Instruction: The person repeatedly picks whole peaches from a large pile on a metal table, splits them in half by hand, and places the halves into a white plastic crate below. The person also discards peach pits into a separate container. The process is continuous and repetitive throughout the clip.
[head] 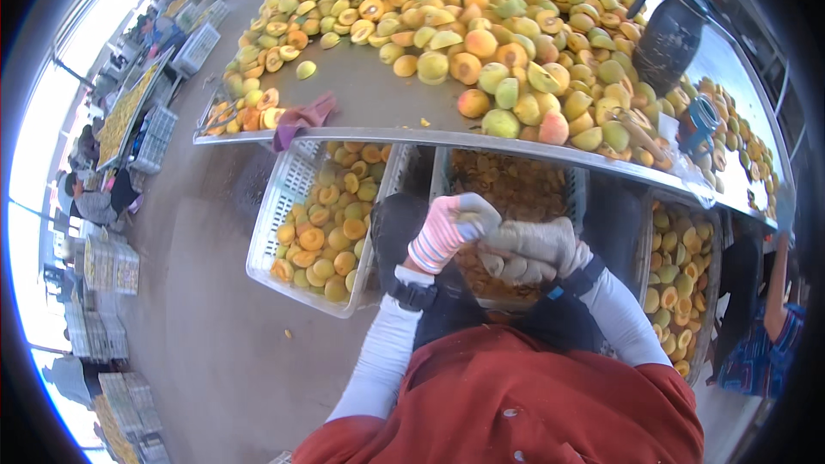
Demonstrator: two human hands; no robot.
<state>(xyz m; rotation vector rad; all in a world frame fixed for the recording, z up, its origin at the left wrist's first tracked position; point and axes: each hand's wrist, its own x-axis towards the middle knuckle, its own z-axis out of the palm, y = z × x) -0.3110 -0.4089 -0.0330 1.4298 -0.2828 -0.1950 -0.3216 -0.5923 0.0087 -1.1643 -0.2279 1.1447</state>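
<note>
My left hand (454, 229), in a pink striped work glove with grey fingertips, is curled. My right hand (532, 248), in a worn greyish glove, has its fingers bent and meets the left one. Both are above a crate of brownish pits and scraps (509, 183) between my knees. Blur and the gloves hide whether anything is held. Before me, a metal table (380, 93) bears a heap of whole and halved apricots (480, 42). Below its edge, left of my hands, stands a white plastic crate (271, 238) of apricot halves (335, 248).
A purple cloth (303, 121) hangs over the table edge. A dark pitcher (670, 38) and a blue mug (699, 122) stand at right. Another crate of halves (677, 283) is beside a co-worker's arm (776, 283). Stacked crates (111, 264) and other people line the left.
</note>
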